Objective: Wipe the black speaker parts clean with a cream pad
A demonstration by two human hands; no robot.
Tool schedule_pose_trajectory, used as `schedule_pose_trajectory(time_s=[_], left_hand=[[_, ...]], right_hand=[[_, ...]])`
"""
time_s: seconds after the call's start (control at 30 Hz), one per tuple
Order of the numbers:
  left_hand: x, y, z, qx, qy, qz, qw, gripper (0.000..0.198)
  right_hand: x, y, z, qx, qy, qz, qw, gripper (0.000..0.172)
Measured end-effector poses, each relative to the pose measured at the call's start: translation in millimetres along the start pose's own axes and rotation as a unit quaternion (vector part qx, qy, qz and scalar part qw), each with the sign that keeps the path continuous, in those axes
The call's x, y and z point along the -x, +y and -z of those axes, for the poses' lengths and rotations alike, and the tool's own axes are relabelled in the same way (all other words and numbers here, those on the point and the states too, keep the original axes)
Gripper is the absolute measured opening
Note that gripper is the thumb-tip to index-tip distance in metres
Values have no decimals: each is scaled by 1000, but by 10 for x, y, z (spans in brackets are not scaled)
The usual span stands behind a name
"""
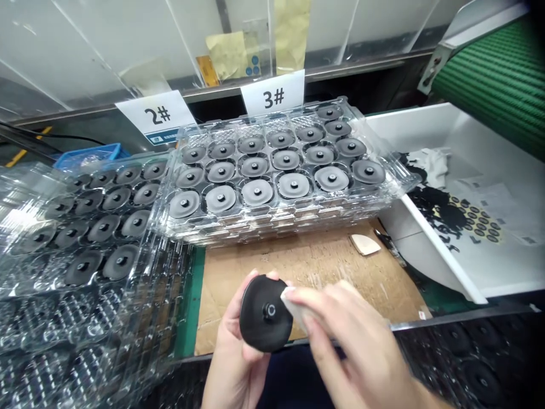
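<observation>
My left hand (232, 352) holds a round black rubber disc (264, 315) upright by its rim, with a small central stud facing me. My right hand (344, 346) pinches a white wedge-shaped pad (293, 309) and presses it against the disc's right edge. A similar white pad (365, 244) lies on the brown cardboard sheet (315, 267) beyond my hands. Just past the cardboard, a stack of clear plastic trays (402, 182) holds several grey discs with black studs, each in its own pocket.
Left stands a second stack of clear trays (162, 238) with dark discs, and a blue crate (87, 156) lies behind it. Right is a white bin (426, 136) holding black scraps and papers. Labels "2#" (155, 116) and "3#" (272, 94) stand behind the trays.
</observation>
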State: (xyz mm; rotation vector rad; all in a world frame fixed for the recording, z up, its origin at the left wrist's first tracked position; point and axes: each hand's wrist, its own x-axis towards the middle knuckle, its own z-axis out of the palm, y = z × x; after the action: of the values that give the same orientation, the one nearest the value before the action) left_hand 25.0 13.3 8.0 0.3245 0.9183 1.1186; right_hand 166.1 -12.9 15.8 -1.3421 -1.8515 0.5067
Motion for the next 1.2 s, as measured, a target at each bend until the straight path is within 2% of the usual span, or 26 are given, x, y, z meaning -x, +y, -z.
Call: schedule_pose_trajectory(time_s=[0.1,0.2,0.27,0.33,0.43,0.53,0.63,0.8,0.87,0.97,1.07,1.13,1.2], left_hand=[[-11,-10,-5,11,0,12,1000,47],[-23,-13,44,17,19,13,1000,56],[-31,-21,74,19,24,-3,1000,62],[-35,-35,88,25,25,8,999,58],[-36,-54,95,26,29,26,999,54],[-33,-58,104,5,33,-2,999,59],[-31,-50,127,-8,24,-11,1000,61],[-58,-67,183,-8,28,2,1000,62],[-69,-89,188,-4,26,8,1000,63],[-53,-124,174,-7,10,8,1000,62],[-11,-147,200,-2,-17,40,999,56],[7,-154,260,8,-20,85,996,46],[10,-159,325,22,-6,105,994,37]], right_hand=[[-48,-30,-17,-8,-9,47,999,28],[-104,-7,-40,-53,-27,11,998,24],[-114,9,-62,-40,0,-16,999,25],[-96,12,-85,-28,23,8,999,26],[-76,47,-86,-74,-9,31,997,24],[-87,176,-51,-96,-38,-63,993,22],[-26,336,-68,-98,-16,-143,985,22],[198,512,-211,-137,-50,-200,969,21],[190,508,-201,-127,-38,-206,969,21],[35,353,-109,-122,15,-171,977,26],[-155,103,-62,-125,44,-56,990,29],[-240,-18,-85,-132,12,11,991,27],[-294,-67,-129,-149,-73,15,986,23]])
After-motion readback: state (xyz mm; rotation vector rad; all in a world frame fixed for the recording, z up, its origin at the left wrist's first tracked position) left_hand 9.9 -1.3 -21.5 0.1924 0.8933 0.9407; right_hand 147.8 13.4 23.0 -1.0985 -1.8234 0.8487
